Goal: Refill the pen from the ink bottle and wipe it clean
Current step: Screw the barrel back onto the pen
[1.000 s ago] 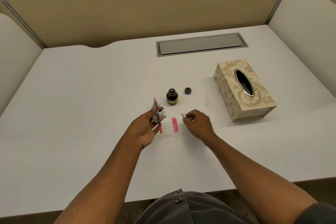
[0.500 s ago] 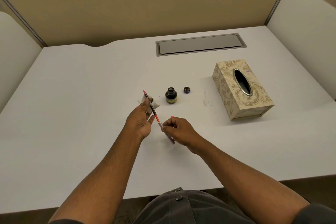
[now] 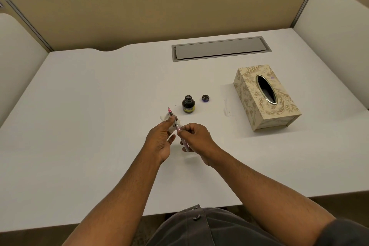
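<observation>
Centre of frame: left hand [image 3: 159, 142] pinches pen [image 3: 175, 124] and tissue [image 3: 165, 119]; right hand [image 3: 196, 140] grips its barrel. Likely reassembly; next, seat and twist. Ink bottle [image 3: 188, 104] stands open above.

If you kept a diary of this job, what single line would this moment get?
left hand: holds pen, tissue | right hand: grips pen barrel | bottle: open | cap: beside it

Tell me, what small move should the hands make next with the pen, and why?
Probably the right hand should push the pale pink barrel fully onto the slim pink pen that the left hand grips with a crumpled white tissue: the two parts already line up.
</observation>
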A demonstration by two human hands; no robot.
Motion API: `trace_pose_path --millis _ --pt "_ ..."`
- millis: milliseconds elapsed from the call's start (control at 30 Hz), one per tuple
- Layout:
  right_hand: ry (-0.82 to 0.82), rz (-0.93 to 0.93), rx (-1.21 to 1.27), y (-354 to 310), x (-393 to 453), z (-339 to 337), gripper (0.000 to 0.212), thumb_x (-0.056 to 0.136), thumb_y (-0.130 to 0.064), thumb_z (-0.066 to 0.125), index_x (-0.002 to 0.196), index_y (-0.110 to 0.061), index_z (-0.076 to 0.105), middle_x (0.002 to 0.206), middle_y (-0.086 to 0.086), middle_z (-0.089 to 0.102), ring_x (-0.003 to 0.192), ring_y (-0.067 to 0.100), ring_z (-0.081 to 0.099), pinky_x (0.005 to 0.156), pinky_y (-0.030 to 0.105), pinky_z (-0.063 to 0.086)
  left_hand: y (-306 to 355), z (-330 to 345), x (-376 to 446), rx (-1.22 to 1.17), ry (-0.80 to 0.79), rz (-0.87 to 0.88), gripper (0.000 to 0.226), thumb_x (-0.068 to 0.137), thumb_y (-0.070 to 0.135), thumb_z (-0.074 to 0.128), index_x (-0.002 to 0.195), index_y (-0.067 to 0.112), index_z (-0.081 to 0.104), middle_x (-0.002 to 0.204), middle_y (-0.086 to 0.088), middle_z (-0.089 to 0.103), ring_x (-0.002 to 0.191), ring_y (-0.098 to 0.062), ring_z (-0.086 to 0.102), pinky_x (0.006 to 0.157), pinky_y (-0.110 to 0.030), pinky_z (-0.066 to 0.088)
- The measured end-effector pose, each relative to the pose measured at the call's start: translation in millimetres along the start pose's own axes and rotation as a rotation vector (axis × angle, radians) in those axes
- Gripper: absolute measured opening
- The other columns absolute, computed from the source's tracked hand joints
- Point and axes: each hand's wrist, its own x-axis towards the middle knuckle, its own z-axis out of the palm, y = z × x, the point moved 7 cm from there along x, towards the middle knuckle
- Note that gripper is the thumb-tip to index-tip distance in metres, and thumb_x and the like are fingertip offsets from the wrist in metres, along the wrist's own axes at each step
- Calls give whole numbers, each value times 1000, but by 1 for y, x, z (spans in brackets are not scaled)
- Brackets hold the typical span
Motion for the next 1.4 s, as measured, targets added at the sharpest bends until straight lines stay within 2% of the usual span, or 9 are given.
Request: trace_pose_path --millis 100,367,567,700,800,933,1100,1267,1400 --pt "0 36 36 0 -2 2 17 91 -28 64 100 -15 66 91 5 69 81 18 70 65 32 61 1 0 -3 24 12 2 17 79 18 75 95 14 73 93 -3 73 97 -16 65 81 -31 46" --pt "154 43 41 2 1 -8 18 86 -28 71 97 -16 62 89 3 68 77 15 62 63 28 48 14 -7 -6 212 72 116 11 77 22 77 86 17 73 97 -3 70 103 -18 60 94 -40 46" --pt "117 74 142 2 -1 -5 14 87 -20 70 98 -12 66 88 4 66 76 14 57 67 29 46 20 0 -10 256 -4 168 6 80 23 74 83 18 76 93 0 73 104 -19 61 96 -41 45" --pt "-2 147 196 1 -6 3 25 99 -29 53 100 -7 66 85 3 63 69 13 48 60 25 41 25 4 -10 310 -33 205 13 82 25 71 89 16 77 98 -3 74 106 -19 62 94 -39 46" --pt "-61 201 323 2 -8 10 21 98 -30 55 99 -9 60 82 3 52 65 11 39 53 23 34 27 7 -10 344 -38 221 14 82 25 71 91 16 77 98 -2 74 103 -17 63 91 -36 46" --pt "-53 200 357 5 -8 10 12 95 -21 61 94 -9 61 79 4 52 63 11 41 52 22 35 28 11 -11 353 -56 227 12 84 25 69 89 16 77 95 0 75 98 -15 63 89 -34 46" --pt "-82 257 377 6 -10 11 31 100 -34 49 101 -8 65 80 2 57 64 11 40 52 21 35 28 11 -11 374 -56 228 16 82 25 70 89 13 77 92 -1 74 96 -14 63 87 -33 46" --pt "-58 236 370 6 -10 8 17 94 -24 62 95 -7 62 79 5 54 61 10 41 50 21 35 25 11 -11 358 -54 219 16 83 24 70 92 13 76 97 -4 74 99 -16 63 85 -32 47" --pt "-63 255 368 6 -11 9 31 99 -34 52 95 -8 67 77 2 61 62 10 42 51 20 36 25 11 -9 369 -47 216 16 81 25 71 90 13 77 98 -5 74 102 -18 63 86 -32 47"
